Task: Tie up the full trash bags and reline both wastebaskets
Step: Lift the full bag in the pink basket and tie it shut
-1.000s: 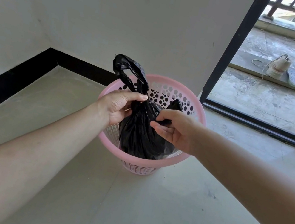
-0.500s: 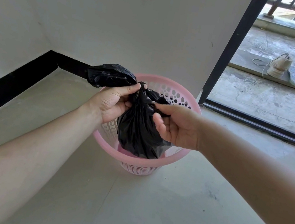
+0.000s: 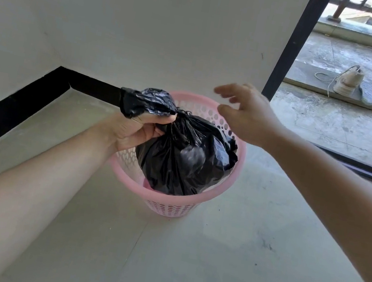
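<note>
Right hand just let go and hangs open above the pink wastebasket, so I'm guessing the knot's done, with my left hand gripping the black trash bag neck, bag half lifted out.

One pink wastebasket, one black trash bag. Two hands: left hand, right hand. Outside: one shoe, two insoles.

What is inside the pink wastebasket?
A tied black trash bag sits in the pink wastebasket, its neck held by the left hand. The bag's contents and basket bottom are hidden.
</note>
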`<action>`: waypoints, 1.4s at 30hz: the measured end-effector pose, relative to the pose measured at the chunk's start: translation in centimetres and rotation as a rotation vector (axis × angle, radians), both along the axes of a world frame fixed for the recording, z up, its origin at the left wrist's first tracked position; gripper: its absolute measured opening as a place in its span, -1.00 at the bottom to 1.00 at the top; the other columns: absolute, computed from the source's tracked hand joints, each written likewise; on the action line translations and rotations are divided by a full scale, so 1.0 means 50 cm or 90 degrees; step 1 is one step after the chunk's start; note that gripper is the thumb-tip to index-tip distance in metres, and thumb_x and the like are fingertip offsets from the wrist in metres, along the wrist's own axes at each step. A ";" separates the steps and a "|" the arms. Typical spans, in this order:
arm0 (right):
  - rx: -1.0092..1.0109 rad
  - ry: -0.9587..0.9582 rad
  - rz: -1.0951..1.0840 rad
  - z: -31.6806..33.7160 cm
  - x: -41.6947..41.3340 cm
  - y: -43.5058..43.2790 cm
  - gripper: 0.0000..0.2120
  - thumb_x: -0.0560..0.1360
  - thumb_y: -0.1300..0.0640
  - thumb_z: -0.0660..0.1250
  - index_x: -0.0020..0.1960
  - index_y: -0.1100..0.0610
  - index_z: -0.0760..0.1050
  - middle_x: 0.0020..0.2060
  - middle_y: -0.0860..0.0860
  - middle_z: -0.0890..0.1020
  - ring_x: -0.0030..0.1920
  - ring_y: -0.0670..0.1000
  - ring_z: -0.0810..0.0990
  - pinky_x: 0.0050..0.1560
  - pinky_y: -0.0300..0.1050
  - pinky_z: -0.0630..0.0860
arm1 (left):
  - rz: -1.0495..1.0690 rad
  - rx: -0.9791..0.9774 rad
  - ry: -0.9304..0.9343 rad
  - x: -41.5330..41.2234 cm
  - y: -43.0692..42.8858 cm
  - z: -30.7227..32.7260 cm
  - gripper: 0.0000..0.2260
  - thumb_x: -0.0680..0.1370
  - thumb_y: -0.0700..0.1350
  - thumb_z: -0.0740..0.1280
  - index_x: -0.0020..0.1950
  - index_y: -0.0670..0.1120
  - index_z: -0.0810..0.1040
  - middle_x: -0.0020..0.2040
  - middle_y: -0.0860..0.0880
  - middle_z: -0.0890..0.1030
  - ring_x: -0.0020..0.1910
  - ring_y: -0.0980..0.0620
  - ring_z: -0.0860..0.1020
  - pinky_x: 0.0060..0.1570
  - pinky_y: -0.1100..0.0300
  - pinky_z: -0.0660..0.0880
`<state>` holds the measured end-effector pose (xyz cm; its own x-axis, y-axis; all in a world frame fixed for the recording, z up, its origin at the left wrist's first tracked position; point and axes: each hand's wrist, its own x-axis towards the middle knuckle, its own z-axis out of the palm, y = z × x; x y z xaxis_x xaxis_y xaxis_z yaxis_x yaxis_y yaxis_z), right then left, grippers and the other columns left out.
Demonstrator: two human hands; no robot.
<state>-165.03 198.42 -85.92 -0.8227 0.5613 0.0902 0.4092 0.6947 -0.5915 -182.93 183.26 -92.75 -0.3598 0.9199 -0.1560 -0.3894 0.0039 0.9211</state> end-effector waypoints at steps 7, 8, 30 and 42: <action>-0.125 -0.083 0.101 -0.080 -0.041 -0.027 -0.75 0.58 0.14 0.29 0.23 -0.03 0.59 0.04 -0.05 0.69 0.08 0.00 0.63 0.23 -0.02 0.53 | -0.013 0.034 0.094 0.008 -0.005 0.013 -0.81 0.42 -0.38 0.37 -0.02 -0.18 0.56 -0.14 -0.05 0.67 -0.13 0.04 0.63 -0.08 0.21 0.58; -0.093 -0.073 0.087 -0.083 -0.042 -0.025 -0.80 0.59 0.13 0.30 0.17 -0.01 0.61 0.00 -0.05 0.69 0.05 0.00 0.62 0.21 -0.03 0.53 | 0.020 0.027 0.106 0.012 -0.008 0.015 -0.79 0.42 -0.42 0.37 -0.02 -0.18 0.57 -0.15 -0.06 0.67 -0.16 0.03 0.63 -0.12 0.20 0.58; -0.060 0.046 0.053 -0.111 -0.043 -0.053 -0.76 0.54 0.14 0.38 0.18 -0.05 0.64 -0.03 -0.06 0.59 0.01 -0.01 0.57 0.10 -0.12 0.44 | 0.090 -0.068 -0.088 0.019 0.003 -0.011 -0.74 0.56 -0.19 0.27 -0.25 -0.11 0.69 -0.24 -0.07 0.66 -0.29 0.05 0.64 -0.25 0.22 0.55; 0.017 0.104 0.086 -0.156 -0.035 -0.070 -0.72 0.49 0.07 0.48 0.20 -0.08 0.66 -0.09 -0.09 0.57 -0.07 -0.08 0.52 -0.01 -0.23 0.36 | 0.221 -0.057 -0.140 0.025 0.019 -0.016 -0.87 0.50 -0.32 0.34 -0.06 -0.12 0.60 -0.14 -0.14 0.63 -0.22 -0.07 0.63 -0.17 0.12 0.63</action>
